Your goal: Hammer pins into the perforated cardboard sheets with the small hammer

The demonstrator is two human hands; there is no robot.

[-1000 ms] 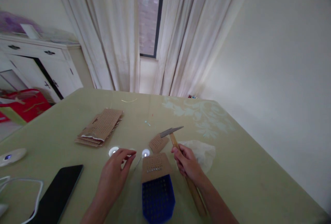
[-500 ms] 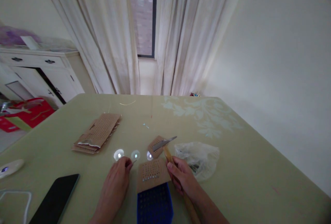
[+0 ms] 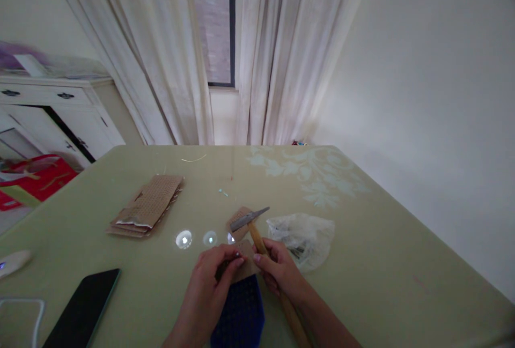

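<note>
My right hand (image 3: 280, 270) is closed around the wooden handle of a hammer (image 3: 257, 237), its metal head raised up and to the left. My left hand (image 3: 215, 278) pinches a small nail (image 3: 237, 254) at the surface of a brown cardboard piece (image 3: 250, 266). That piece rests on an upturned blue plastic basket (image 3: 241, 316), and my left fingers cover much of it. Behind the hammer head lies a smaller perforated cardboard piece (image 3: 240, 214). A clear plastic bag (image 3: 316, 232) with thin dark nails inside sits right of the hammer.
A stack of perforated cardboard (image 3: 151, 200) lies at the left of the table (image 3: 362, 262). Nearer me on that side are a black phone (image 3: 84, 308), a white device (image 3: 14, 262) and a white cable (image 3: 40, 310). Small bits (image 3: 222, 192) lie farther back.
My left hand has moved right with the nail, from beside the cardboard onto it, now hiding its row of silver heads. My right hand still holds the hammer. The view has shifted slightly.
</note>
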